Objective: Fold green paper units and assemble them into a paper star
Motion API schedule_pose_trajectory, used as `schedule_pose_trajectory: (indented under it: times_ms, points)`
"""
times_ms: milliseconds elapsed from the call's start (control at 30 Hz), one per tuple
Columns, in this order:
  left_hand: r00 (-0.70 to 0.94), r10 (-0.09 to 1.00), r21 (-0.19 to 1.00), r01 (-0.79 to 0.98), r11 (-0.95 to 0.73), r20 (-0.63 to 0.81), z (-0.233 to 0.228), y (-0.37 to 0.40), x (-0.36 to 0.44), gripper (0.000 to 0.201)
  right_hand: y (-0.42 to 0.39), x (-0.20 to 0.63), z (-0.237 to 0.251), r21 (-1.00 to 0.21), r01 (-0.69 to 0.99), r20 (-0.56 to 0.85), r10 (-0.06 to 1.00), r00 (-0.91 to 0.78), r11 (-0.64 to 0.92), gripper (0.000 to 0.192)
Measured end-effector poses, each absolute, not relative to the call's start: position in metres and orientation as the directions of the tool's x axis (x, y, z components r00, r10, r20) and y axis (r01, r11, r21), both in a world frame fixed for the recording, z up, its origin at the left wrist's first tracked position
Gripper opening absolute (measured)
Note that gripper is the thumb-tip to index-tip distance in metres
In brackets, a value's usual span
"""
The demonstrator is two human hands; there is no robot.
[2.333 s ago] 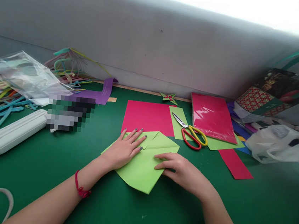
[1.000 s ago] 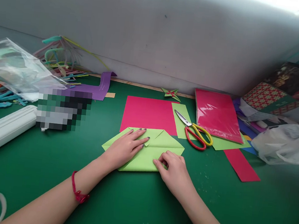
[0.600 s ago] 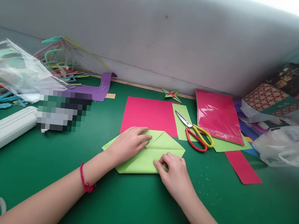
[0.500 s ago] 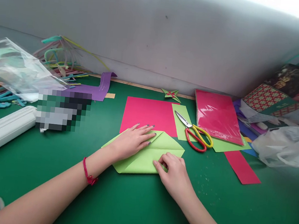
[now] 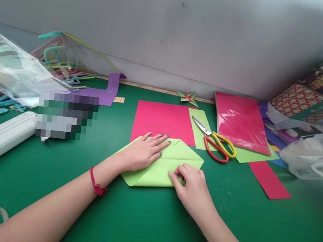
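Left hand grip: the left hand [image 5: 142, 153] lay flat, palm down, fingers spread and pressed onto the upper left part of the folded green paper [image 5: 171, 162]; it gripped nothing.
Right hand grip: the right hand [image 5: 193, 188] had its fingertips bunched together on the lower edge of the same paper, pressing down on the fold; whether a layer was pinched between thumb and finger could not be told.
Folded green paper: it lay flat on the green mat [image 5: 139, 219], between the two hands, with a pointed corner to the right and folded flaps meeting near the left fingertips.
Left wrist: a red string bracelet [image 5: 96, 184] sat around it.
Pink sheet: a pink sheet [image 5: 161, 119] lay just behind the green paper, its near edge tucked under it.
Scissors: scissors [image 5: 215, 142] with one yellow and one red handle rested closed, on a light green sheet [image 5: 198, 125], to the right of the pink one.
Pink pack: a glossy pink paper pack [image 5: 240, 121] lay further right, beside the scissors.
Red strip: a red strip [image 5: 269, 180] lay on the mat, well to the right of the hands.
Paper star: a small green and red folded star [image 5: 187, 98] sat by the wall.
Far left: a white device [image 5: 2, 139] and a clear plastic bag [image 5: 13, 71] lay well apart from the hands.
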State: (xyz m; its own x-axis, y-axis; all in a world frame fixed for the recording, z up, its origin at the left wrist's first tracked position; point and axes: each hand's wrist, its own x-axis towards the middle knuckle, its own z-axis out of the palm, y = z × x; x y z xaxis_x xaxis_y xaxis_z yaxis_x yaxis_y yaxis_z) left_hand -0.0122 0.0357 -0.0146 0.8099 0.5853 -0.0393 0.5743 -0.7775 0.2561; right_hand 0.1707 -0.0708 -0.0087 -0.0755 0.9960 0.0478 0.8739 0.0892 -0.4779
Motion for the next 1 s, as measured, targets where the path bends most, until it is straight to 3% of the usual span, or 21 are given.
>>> schedule_pose_trajectory:
  times_ms: [333,767,1000]
  points:
    - [0.817,0.573,0.274,0.565,-0.778,-0.058,-0.0154,0.0368,-0.0137,0.049,-0.0697,0.1705,-0.0092,-0.466,0.879,0.066,0.995,-0.078,0.1,0.027]
    - [0.821,0.568,0.282,0.561,-0.779,-0.064,-0.013,0.0349,-0.0124,0.071,-0.0698,0.1702,-0.0081,-0.466,0.881,0.038,0.997,-0.069,0.079,0.025]
    - [0.82,0.566,0.272,0.564,-0.78,-0.079,-0.0129,0.0351,-0.0125,0.069,-0.0698,0.1701,-0.0074,-0.467,0.881,0.038,0.997,-0.066,0.076,0.025]
